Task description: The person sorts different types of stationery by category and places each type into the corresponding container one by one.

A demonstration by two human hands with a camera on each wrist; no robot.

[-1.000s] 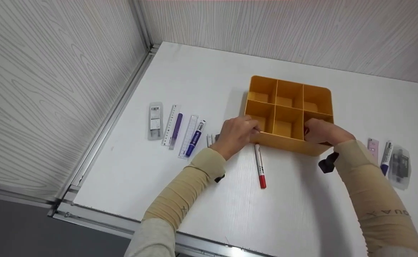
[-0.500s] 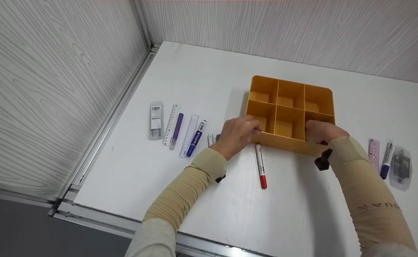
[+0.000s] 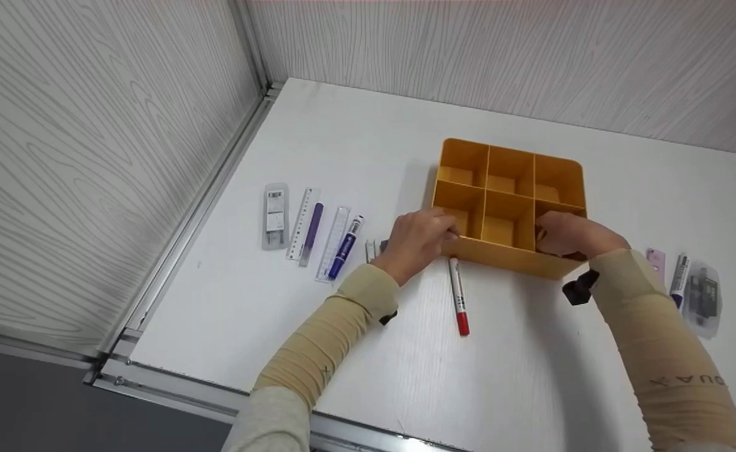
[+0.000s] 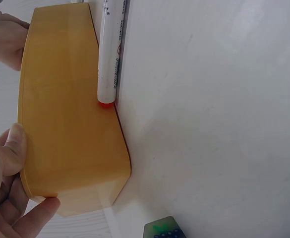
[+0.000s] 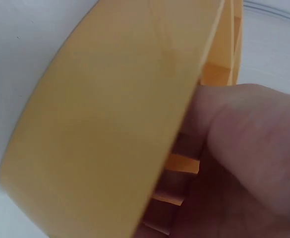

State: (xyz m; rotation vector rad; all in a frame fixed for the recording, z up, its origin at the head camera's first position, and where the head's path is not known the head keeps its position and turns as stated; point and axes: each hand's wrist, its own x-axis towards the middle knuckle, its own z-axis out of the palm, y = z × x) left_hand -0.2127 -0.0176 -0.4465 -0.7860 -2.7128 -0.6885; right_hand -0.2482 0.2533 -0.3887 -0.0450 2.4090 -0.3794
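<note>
An orange-yellow divided storage box with several square compartments sits on the white table. My left hand holds its front left corner; in the left wrist view the thumb lies over the rim and a finger reaches round the side wall. The front right compartment takes in my right hand. The right wrist view shows that hand behind the front wall, its fingers down inside. Fingertips are hidden there, and I cannot tell whether they hold anything. A white marker with a red cap lies against the box's front.
Left of the box lie a clear lead case, two rulers, a purple pen and a blue marker. Small items sit beside my left wrist. On the right are a pink ruler, another marker and a clear case.
My right hand and forearm swung slightly left, then back to the right, with the fingers staying in the compartment. The left hand keeps its hold on the corner.
</note>
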